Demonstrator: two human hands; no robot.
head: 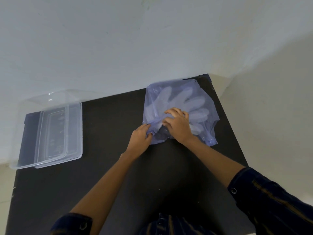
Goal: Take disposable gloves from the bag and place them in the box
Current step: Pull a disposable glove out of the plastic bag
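Black table, set against a white wall. Landmark for everything below: the translucent bluish plastic bag, lying flat at the table's far right corner, its far edge close to the wall.

Disposable gloves visible through the bag film: a pale stack, fingers fanned toward the bag's right side. All gloves seen are inside the bag.

Left hand at the bag's near-left edge. Thumb and fingers pinched together on a bunched fold of the bag's film at its mouth.

Right hand just right of the left hand, over the bag's near-middle, palm down. Fingers curled, tips pressing into the gathered film beside the left hand's pinch. Cannot tell whether those fingers are inside the mouth, or closed on a glove or only on the bag.

Both forearms bare; dark rolled-up sleeves with buttons at the bottom of view.

Clear plastic box well to the left of the bag, at the table's left edge, partly overhanging it. Its clear lid lies on the box's side nearer the bag, overlapping it. No glove seen in the box.
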